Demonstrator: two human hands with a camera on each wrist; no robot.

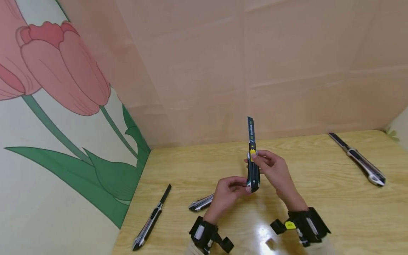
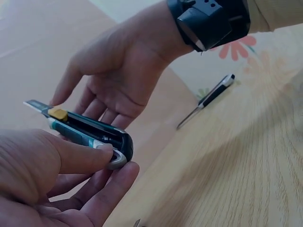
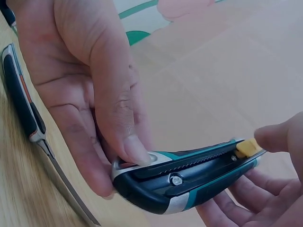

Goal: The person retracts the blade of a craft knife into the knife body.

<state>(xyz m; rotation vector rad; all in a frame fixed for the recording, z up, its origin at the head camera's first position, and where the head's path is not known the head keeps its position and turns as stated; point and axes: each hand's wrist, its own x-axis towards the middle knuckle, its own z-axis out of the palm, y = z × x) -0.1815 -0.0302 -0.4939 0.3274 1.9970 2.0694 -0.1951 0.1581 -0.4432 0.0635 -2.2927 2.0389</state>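
A green-and-black utility knife (image 1: 254,177) stands nearly upright in front of me, its long blade (image 1: 251,129) extended upward. My left hand (image 1: 225,194) pinches the butt end of the handle, with the thumb (image 3: 135,150) on a silver part there. Higher up, my right hand (image 1: 276,173) holds the handle, its thumb (image 3: 274,138) at the yellow slider (image 3: 247,147). In the left wrist view the handle's slot and the yellow slider face the camera. Partly hidden behind my left hand, a second utility knife (image 1: 200,203) lies on the table.
On the wooden table (image 1: 191,163), another utility knife (image 1: 148,226) lies at the left with its blade out. A further one (image 1: 366,164) lies at the far right, also with blade out. A pinkish sheet (image 1: 197,71) covers the back wall; tulips (image 1: 63,67) decorate the left wall.
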